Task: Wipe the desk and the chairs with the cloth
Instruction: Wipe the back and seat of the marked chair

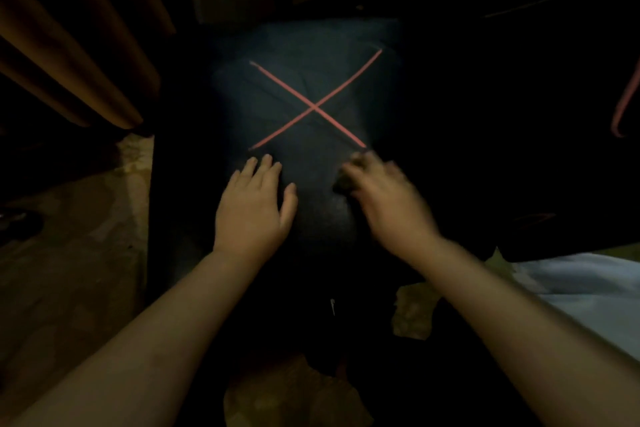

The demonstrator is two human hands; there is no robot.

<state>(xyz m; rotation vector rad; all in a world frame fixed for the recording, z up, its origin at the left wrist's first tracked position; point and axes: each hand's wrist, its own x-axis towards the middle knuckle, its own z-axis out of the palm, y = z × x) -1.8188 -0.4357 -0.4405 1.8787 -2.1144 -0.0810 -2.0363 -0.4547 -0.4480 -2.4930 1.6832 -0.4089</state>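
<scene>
Hands (251,208), right (388,205) gripping cloth (342,184), rest on seat (311,56); floor (86,271) lies left.

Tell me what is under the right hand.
A bunched cloth peeks out beside the fingers of the right hand, on the dark chair seat near the red cross. The hand covers the rest of the cloth.

Orange-brown pleated curtain (69,56) hangs at left above a mottled floor (86,253); pale fabric (571,288), perhaps bedding, lies at lower right.
</scene>
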